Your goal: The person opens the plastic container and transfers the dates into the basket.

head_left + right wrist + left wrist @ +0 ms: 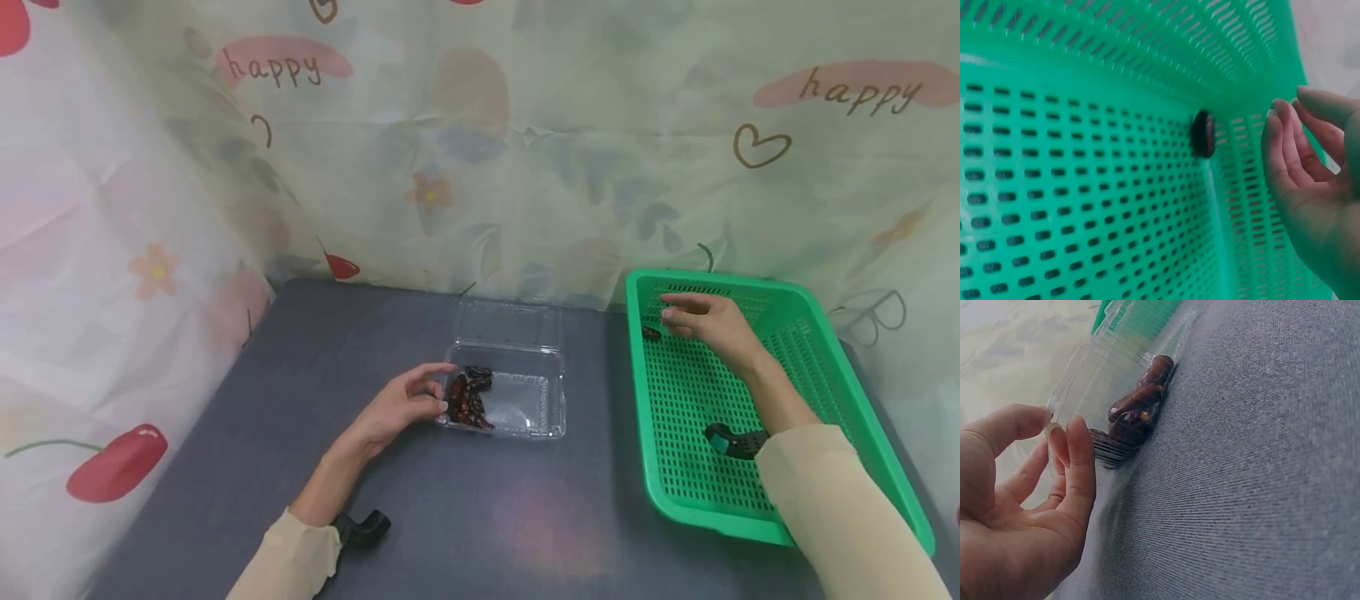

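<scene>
Beige right sleeve (840, 500) is seen nearest the camera, reaching in from near right over the green basket (641, 417); beige left sleeve (288, 558) is seen at near left; a black wrist device is worn on each arm, left one (363, 529) held above the table, right one (735, 442), marked with a teal patch, above the basket floor.

Left hand (393, 408): set at the left side of the clear container (517, 404); its rim is pinched between thumb and fingertips.

Container is placed on the grey table (585, 500), mid-scene, left of the basket; its clear lid (510, 325) is folded back on the far side; several date-like fruits (468, 400), dark brown and glossy, are piled in its left part; exact count cannot be told.

Right hand (712, 329): held inside the basket outline, near its far left corner; fingers are kept close together and lightly bent, thumb set apart; nothing is gripped.

Single fruit (651, 333) is left on the basket floor, close against the left wall toward the far end; a gap is seen between it and the fingertips in the right wrist view.

Printed curtain (525, 208) is hung behind the table; "happy" is lettered on it twice.
</scene>
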